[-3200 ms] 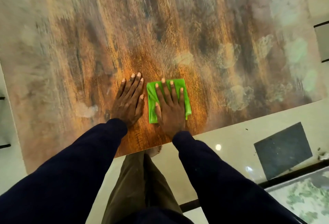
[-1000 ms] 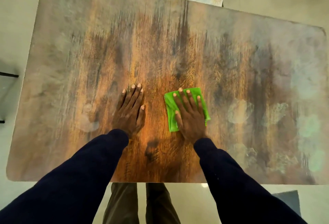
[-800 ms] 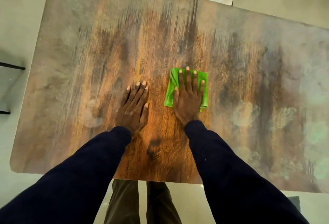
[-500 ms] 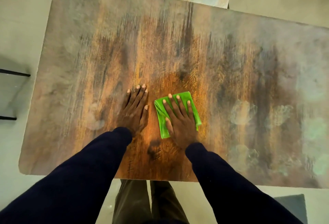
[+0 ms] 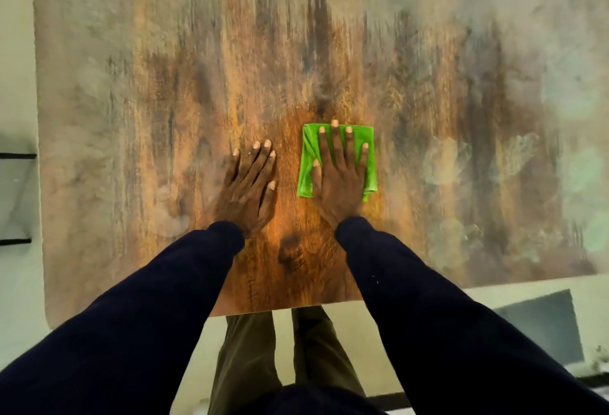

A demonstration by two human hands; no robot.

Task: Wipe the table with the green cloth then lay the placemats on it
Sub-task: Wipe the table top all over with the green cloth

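**Entry: table wipe in progress, green cloth under right hand**

Change since half a second ago: the right hand [image 5: 341, 180] and the green cloth [image 5: 306, 164] beneath it now lie farther up the table [image 5: 131, 85] and a little more to the right, and the fingers now point straight away from the body instead of angling left. The left hand [image 5: 248, 190] remains in the same spot on the wood.

Item 1, green cloth: folded into a rough rectangle, flat on the tabletop, near the centre of the board and somewhat toward the near edge. Its left and far margins and a strip on its right show around the hand; the rest is covered.

Item 2, right hand: palm down, fingers spread and extended, pressing the cloth flat against the surface. Not curled around it; the cloth is pinned under an unclenched palm.

Item 3, left hand: palm down on bare wood just left of the cloth, apart from it, fingers straight and close together, grasping nothing.

Item 4, table: rectangular, rounded corners, brown wood grain at centre, pale grey hazy patches toward the edges and right side.

Item 5, dark navy sleeves [image 5: 428, 315] on both arms; olive trousers [image 5: 247, 365] visible below the near table edge.

Item 6, pale floor [image 5: 379, 365], with a dark grey mat [image 5: 543, 325] at lower right.

Placemats: not in view.
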